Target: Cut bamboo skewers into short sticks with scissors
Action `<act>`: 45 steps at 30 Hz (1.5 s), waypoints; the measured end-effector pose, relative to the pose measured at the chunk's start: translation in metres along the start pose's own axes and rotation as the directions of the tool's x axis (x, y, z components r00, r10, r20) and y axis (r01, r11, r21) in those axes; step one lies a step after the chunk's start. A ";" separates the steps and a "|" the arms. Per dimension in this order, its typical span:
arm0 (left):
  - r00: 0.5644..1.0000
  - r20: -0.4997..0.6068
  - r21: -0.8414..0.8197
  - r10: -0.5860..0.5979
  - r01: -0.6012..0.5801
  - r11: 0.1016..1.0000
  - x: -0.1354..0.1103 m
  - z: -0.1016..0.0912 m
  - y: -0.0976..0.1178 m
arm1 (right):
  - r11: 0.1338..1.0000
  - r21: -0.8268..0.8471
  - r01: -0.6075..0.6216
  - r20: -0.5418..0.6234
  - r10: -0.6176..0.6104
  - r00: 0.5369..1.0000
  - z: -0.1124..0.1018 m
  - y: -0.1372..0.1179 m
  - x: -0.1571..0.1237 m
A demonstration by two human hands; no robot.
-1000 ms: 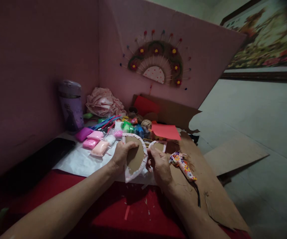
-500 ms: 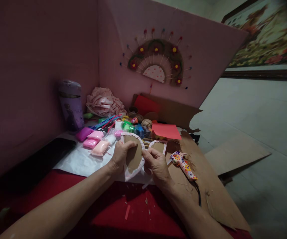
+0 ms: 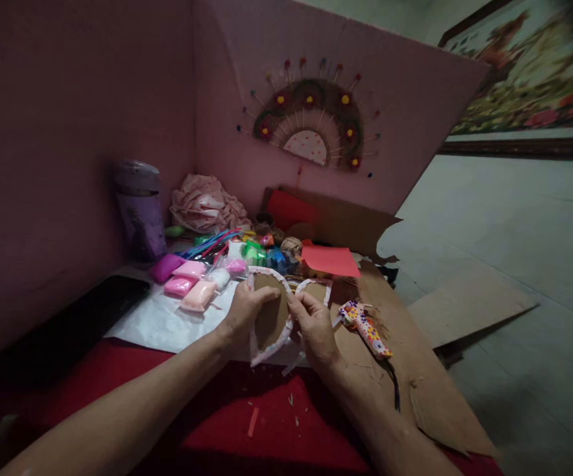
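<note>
The left hand clamps a fabric-edged cardboard piece above the tabletop; the right hand has moved its fingertips onto the rim at three o'clock since a second ago. It partly hides a second cardboard piece at two o'clock.

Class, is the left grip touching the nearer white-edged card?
Touching: the head view shows the left grip holding the card, thumb over its brown face.
</note>
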State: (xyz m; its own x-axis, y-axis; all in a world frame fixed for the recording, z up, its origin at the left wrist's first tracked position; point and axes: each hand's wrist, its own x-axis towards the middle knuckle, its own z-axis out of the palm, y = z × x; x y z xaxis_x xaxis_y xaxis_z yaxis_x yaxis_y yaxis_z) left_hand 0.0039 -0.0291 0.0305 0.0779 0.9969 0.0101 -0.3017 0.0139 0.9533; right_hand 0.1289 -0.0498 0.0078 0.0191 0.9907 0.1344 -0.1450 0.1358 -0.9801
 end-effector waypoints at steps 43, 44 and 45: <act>0.974 0.220 -0.003 -0.062 0.064 0.998 -0.005 0.005 0.000 | 0.994 0.010 0.112 0.003 -0.112 0.994 -0.009 0.007 0.006; 0.978 0.201 -0.004 -0.058 0.060 0.998 -0.004 0.004 0.000 | 0.996 0.020 0.091 0.015 -0.091 0.996 -0.009 0.007 0.005; 0.982 0.180 -0.004 -0.059 0.061 0.998 -0.003 0.003 0.000 | 0.998 0.023 0.064 0.030 -0.065 0.997 -0.008 0.006 0.004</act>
State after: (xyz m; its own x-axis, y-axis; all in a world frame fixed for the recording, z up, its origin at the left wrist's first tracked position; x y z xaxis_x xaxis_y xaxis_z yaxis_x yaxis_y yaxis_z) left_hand 0.0068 -0.0328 0.0319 0.2657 0.9640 0.0079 -0.2998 0.0748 0.9511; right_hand 0.1357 -0.0450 0.0014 -0.0016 0.9794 0.2021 -0.1660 0.1991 -0.9658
